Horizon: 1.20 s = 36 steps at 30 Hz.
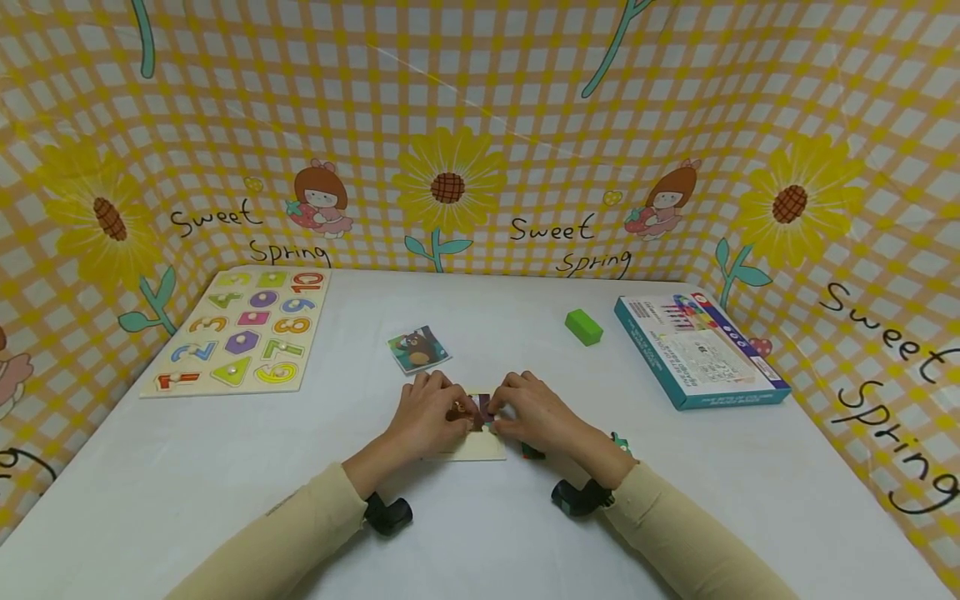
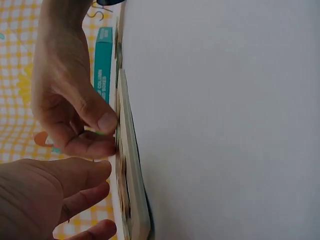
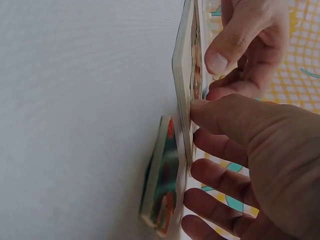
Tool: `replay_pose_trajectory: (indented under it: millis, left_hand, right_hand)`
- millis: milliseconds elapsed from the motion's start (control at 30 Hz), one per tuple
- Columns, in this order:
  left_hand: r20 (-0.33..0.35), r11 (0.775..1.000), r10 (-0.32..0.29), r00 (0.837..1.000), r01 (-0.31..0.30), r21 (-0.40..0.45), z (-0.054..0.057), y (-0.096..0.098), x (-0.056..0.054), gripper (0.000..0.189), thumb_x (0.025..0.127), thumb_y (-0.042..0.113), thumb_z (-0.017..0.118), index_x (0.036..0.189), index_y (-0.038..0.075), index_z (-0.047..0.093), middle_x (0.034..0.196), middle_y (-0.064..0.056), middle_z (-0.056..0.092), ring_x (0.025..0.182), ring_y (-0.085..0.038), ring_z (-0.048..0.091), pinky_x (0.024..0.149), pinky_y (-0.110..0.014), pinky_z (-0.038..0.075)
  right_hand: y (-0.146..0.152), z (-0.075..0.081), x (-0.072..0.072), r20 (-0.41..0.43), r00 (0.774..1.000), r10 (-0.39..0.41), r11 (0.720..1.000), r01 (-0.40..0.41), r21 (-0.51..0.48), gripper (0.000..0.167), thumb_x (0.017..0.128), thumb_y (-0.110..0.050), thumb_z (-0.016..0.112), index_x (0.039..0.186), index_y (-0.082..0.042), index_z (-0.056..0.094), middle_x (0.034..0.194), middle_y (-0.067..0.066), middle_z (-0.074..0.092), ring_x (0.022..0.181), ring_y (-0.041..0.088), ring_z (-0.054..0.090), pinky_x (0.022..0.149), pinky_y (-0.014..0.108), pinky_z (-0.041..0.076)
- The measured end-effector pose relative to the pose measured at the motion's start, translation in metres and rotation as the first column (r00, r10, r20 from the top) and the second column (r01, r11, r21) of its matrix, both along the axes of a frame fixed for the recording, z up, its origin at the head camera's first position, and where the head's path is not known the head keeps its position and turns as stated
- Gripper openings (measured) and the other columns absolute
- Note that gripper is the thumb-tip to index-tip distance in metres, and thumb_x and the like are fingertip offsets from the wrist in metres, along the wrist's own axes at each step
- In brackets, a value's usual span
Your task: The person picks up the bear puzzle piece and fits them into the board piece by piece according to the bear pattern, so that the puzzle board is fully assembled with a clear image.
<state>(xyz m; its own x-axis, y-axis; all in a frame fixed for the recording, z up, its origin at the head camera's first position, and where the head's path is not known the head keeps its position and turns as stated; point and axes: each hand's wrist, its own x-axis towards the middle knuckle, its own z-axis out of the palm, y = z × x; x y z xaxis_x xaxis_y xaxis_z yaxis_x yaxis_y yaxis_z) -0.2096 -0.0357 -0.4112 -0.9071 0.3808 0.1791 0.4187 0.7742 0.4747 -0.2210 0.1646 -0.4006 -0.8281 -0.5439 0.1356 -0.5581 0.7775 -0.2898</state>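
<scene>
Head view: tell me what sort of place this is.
Probably a small play or activity booth: checked sunflower cloth rises behind and beside the white tabletop, which holds a number puzzle and a picture puzzle.

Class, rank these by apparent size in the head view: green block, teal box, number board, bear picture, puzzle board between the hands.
1. Number board
2. Teal box
3. Puzzle board, partly covered
4. Bear picture
5. Green block

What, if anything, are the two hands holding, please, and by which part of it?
It cannot be told: the left hand and right hand are both at the puzzle, but no view shows whether either grips or merely touches it.
</scene>
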Motion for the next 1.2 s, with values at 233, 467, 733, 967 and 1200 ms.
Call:
replay_pose_trajectory:
  millis: [233,467,733,967,1200]
  left_hand:
    - [0.033,0.999,0.034,0.999,-0.033,-0.008,0.005,-0.02,0.003,0.013,0.079,0.023,0.073,0.091,0.021,0.069,0.104,-0.002,0.054,0.103,-0.023,0.04,0.083,-0.042,0.032]
    - [0.047,0.999,0.034,0.998,-0.034,0.006,0.003,-0.04,0.006,0.02,0.076,0.022,0.075,0.095,0.019,0.07,0.108,-0.003,0.056,0.1,-0.024,0.043,0.083,-0.041,0.034]
    - [0.085,1.0,0.002,0.996,-0.005,0.026,-0.001,-0.053,0.011,0.025,0.075,0.023,0.077,0.099,0.018,0.071,0.115,-0.005,0.059,0.107,-0.026,0.045,0.088,-0.046,0.037]
    - [0.088,0.999,-0.033,0.996,0.03,0.032,-0.006,-0.058,0.013,0.032,0.075,0.025,0.077,0.105,0.017,0.07,0.125,-0.006,0.059,0.112,-0.027,0.045,0.09,-0.049,0.037]
    - [0.066,0.998,-0.053,0.996,0.052,0.017,-0.006,-0.06,0.014,0.033,0.075,0.026,0.076,0.105,0.017,0.069,0.125,-0.004,0.059,0.113,-0.027,0.046,0.088,-0.048,0.037]
  right_hand:
    - [-0.001,0.001,0.0,0.004,1.0,0.003,1.0,-0.003,-0.001,0.013,0.078,-0.023,0.075,0.089,-0.017,0.07,0.094,-0.002,0.058,0.084,0.013,0.044,0.072,0.026,0.037]
    - [-0.002,0.0,0.0,0.015,1.0,-0.01,1.0,0.01,0.004,0.014,0.079,-0.024,0.075,0.089,-0.017,0.07,0.095,-0.002,0.058,0.084,0.013,0.044,0.072,0.026,0.037]
    - [-0.002,-0.001,-0.001,0.017,1.0,-0.019,1.0,0.019,0.002,0.013,0.078,-0.025,0.075,0.089,-0.018,0.069,0.095,-0.002,0.057,0.086,0.013,0.044,0.072,0.026,0.037]
    - [-0.002,0.0,0.0,0.031,0.999,-0.024,1.0,0.024,-0.002,0.013,0.078,-0.024,0.075,0.088,-0.018,0.069,0.095,-0.002,0.057,0.087,0.013,0.045,0.073,0.027,0.038]
    - [-0.003,0.002,0.001,0.037,0.999,-0.029,1.0,0.029,-0.002,0.013,0.079,-0.024,0.075,0.088,-0.018,0.069,0.095,-0.002,0.057,0.087,0.013,0.044,0.074,0.028,0.038]
